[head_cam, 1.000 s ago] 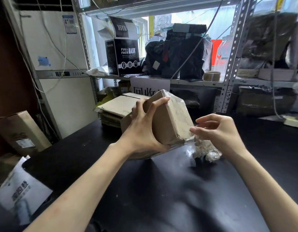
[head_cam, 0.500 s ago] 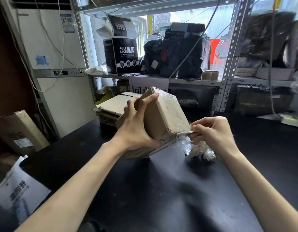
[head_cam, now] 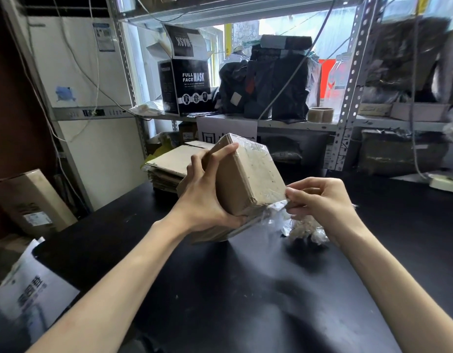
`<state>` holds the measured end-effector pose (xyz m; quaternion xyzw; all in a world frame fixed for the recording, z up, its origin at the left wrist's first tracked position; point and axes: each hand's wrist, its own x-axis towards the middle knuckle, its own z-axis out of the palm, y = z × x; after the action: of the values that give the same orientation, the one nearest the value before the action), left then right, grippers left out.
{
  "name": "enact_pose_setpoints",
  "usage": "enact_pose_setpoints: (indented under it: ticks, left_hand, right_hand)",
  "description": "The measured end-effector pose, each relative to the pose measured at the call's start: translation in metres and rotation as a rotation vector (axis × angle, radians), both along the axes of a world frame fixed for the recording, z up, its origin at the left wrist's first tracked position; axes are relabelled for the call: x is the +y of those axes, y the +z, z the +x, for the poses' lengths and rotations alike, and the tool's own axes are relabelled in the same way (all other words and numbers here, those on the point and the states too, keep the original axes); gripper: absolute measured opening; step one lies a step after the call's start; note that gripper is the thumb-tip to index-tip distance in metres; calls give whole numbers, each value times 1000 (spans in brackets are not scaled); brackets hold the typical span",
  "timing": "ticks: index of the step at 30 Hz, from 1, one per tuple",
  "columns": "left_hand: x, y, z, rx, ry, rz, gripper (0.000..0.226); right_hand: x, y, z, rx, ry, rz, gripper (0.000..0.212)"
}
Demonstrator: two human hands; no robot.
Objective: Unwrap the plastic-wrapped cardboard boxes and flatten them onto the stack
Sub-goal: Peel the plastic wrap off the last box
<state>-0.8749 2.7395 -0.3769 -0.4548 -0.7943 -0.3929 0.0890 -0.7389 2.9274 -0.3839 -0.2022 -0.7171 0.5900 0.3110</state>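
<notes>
Above the black desk (head_cam: pixel 245 289) we are gripping the tilted cardboard boxes (head_cam: pixel 248 179) in our left hand (head_cam: pixel 207 200) while our right hand (head_cam: pixel 319 202) is pinching the plastic wrap (head_cam: pixel 273 212) at their lower corner, probably risking torn film or slipping boxes if tugging hard

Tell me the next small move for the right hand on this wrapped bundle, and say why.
Probably pull the plastic film away from the bundle, rightward and down. The right hand pinches it at the lower corner, the left hand grips the tilted bundle, and film clings over the facing side, so peeling looks right.
</notes>
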Motion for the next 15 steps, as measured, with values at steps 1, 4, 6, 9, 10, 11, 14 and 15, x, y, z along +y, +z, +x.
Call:
enact_pose_setpoints:
  ticks: [1,4,6,9,10,11,14,15]
  left_hand:
    - [0,0,-1,-7,4,5,124]
    - [-5,0,-6,-63,11,32,125]
    - [-10,-2,-8,-78,-11,53,128]
    - [-12,-4,-8,-48,-54,52,128]
    - [-11,-4,-7,-38,-62,40,128]
    - [-9,-4,-6,-31,-67,27,128]
    - [-4,-2,-4,-25,-57,9,126]
    - [-4,-1,-4,-26,-54,12,125]
  right_hand:
    - [1,0,0,4,-13,-22,9]
    - [1,0,-1,19,-7,-110,11]
    - [-1,4,-2,43,-22,-132,8]
    - [-4,6,-2,41,-22,-99,16]
    - [-6,5,-2,29,-2,-77,20]
    - [-7,3,-2,17,15,-52,20]
    - [-7,-2,-1,40,23,-53,10]
    - [-6,-2,-1,52,19,-61,6]
